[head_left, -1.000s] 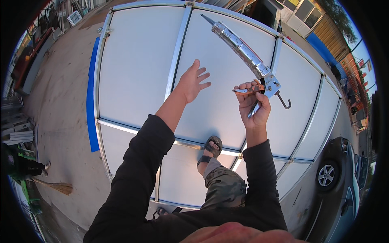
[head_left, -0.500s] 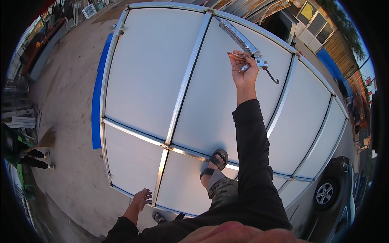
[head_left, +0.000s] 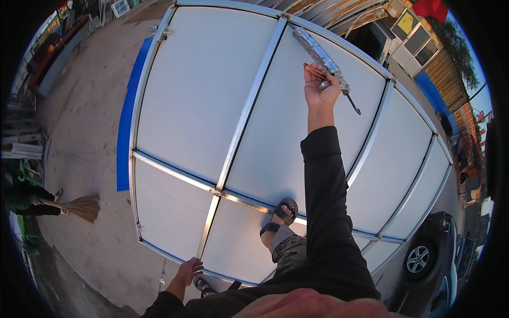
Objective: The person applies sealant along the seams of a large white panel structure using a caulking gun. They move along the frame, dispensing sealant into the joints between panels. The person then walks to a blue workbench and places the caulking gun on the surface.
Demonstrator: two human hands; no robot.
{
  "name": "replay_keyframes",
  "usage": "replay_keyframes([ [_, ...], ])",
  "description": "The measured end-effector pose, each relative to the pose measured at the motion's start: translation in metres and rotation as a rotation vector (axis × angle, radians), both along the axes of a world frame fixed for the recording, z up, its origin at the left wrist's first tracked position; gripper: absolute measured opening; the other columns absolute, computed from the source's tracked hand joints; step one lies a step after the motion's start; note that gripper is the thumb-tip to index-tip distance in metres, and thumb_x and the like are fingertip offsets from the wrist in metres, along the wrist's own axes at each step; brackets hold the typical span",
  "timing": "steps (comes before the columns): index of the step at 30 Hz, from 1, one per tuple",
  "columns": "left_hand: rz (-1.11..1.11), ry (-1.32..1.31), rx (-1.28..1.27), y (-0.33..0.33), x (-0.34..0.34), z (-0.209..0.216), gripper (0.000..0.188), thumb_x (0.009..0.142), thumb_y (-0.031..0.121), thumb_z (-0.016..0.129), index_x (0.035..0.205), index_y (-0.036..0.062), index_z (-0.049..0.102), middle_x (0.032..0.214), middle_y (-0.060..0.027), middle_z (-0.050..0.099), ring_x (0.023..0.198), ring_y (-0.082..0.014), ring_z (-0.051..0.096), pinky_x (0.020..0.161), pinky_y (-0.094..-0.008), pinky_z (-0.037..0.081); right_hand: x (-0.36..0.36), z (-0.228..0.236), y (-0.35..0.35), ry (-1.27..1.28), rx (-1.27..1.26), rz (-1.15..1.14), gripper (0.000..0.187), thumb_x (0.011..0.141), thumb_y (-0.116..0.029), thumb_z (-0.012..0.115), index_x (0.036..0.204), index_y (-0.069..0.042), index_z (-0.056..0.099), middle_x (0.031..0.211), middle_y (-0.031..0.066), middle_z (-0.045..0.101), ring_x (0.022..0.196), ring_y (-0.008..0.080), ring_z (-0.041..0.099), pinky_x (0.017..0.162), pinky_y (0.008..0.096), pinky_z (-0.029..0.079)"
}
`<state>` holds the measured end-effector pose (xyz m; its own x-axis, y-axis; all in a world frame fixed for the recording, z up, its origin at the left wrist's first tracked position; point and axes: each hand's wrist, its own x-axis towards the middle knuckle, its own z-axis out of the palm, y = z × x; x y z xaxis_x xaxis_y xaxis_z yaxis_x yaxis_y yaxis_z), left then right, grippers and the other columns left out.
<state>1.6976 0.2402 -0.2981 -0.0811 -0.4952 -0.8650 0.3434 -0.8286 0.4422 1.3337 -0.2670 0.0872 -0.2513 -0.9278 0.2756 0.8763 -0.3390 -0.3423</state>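
Note:
My right hand reaches far forward, wrapped around the handle of a caulking gun with a silver tube in it. Its hooked rod sticks out toward me, and the tip points to the far rail, near the top of a metal crossbar. Under it lies a large white panel in a metal frame. My left hand hovers low by the frame's near edge, its fingers apart and holding nothing. One sandalled foot rests on the panel, near a crossbar.
A blue strip lies along the frame's left side. At the left a person holds a straw broom over the concrete ground. A dark car stands at the near right. Metal sheets are stacked beyond the far edge.
My right hand and the caulking gun have shifted slightly to the right and nearer. The left hand has dropped a little. The other person's broom has swung down and right.

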Motion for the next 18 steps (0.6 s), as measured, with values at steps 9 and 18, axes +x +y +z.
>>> replay_keyframes([
  [9, 0.032, 0.013, 0.023, 0.012, 0.007, -0.006, 0.053, 0.105, 0.037, 0.037, 0.136, -0.0048, 0.044, 0.134, -0.0191, 0.055, 0.121, -0.0337, 0.055, 0.098, -0.0479, 0.048, 0.003, 0.000, 0.004, 0.069, 0.006, -0.021, 0.012, 0.086, -0.011, 0.045, 0.086, -0.002, 0.052, 0.088, 0.0162, 0.063, 0.092, 0.0335, 0.065, 0.094, 0.0541, 0.052],
  [18, 0.081, 0.028, 0.006, 0.038, 0.013, -0.014, 0.048, 0.104, 0.037, 0.041, 0.129, -0.0031, 0.050, 0.127, -0.0186, 0.058, 0.116, -0.0330, 0.058, 0.094, -0.0456, 0.050, -0.004, 0.006, 0.010, 0.256, -0.115, 0.009, 0.013, 0.086, -0.009, 0.045, 0.088, -0.002, 0.056, 0.092, 0.0147, 0.065, 0.094, 0.0320, 0.066, 0.093, 0.0524, 0.054],
])
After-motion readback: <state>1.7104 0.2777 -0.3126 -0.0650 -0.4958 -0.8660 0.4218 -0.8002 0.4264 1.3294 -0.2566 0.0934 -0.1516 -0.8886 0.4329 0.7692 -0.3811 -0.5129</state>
